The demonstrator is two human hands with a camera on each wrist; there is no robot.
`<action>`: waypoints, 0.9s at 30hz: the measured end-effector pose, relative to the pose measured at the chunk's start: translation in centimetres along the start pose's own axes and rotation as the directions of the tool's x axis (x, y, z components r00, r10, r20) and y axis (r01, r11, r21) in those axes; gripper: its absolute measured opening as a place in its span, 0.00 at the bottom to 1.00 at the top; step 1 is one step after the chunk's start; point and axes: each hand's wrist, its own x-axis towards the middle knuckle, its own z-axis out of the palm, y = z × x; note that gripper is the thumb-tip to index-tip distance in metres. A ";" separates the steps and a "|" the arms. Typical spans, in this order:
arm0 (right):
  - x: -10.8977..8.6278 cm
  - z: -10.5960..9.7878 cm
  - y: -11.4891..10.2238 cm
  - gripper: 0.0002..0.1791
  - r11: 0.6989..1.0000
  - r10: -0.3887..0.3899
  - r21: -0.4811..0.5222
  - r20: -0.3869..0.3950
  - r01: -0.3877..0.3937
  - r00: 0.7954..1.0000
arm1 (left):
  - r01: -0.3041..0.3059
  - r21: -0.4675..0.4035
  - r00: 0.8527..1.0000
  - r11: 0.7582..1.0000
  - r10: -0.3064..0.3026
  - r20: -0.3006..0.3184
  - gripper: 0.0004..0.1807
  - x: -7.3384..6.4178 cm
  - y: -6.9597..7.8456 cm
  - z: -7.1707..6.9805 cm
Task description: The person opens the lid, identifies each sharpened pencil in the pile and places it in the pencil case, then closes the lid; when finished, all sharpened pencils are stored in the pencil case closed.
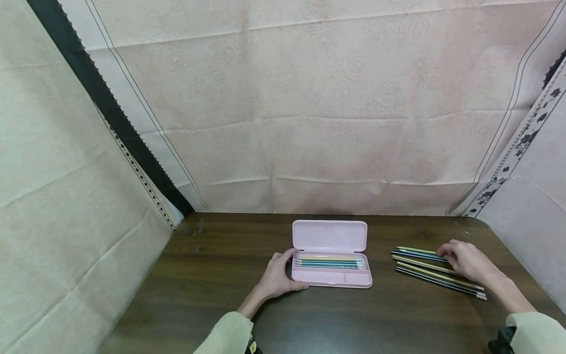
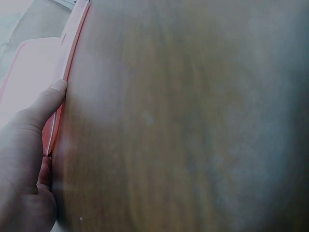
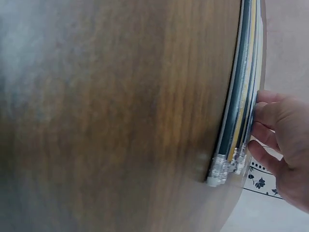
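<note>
A pink pencil case [image 1: 320,280] lies on the table with its lid [image 1: 329,235] raised at the back. Several pencils [image 1: 329,263], yellow, teal and pale, lie side by side in its long compartment. My left hand [image 1: 275,279] grips the case's left end, thumb along the front edge and fingers at the back corner. To the right, my right hand [image 1: 468,261] pinches at the far pencils [image 1: 415,252] of a loose group. In the right wrist view, its fingertips [image 3: 261,112] are against the pencils beside their metal-and-eraser ends.
Nearer me in the group lie yellow and black pencils [image 1: 442,282], slanting across the dark wooden table [image 1: 230,260]. Pale patterned cloth [image 1: 309,123] hangs behind the table, with more cloth at both sides.
</note>
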 end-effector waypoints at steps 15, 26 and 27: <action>-0.1 0.3 0.3 0.13 0.999 -0.038 -0.029 -0.022 0.037 0.999 | 0.002 -0.005 1.000 1.000 -0.002 0.000 0.50 0.0 0.1 0.1; -0.2 0.2 -0.3 0.12 0.999 -0.002 -0.039 -0.019 0.002 1.000 | -0.015 0.008 1.000 1.000 0.015 -0.008 0.50 0.0 0.0 0.1; -0.2 0.1 -0.3 0.12 0.999 -0.004 -0.038 -0.019 0.003 1.000 | -0.017 0.008 1.000 1.000 0.017 -0.010 0.50 0.1 0.0 0.1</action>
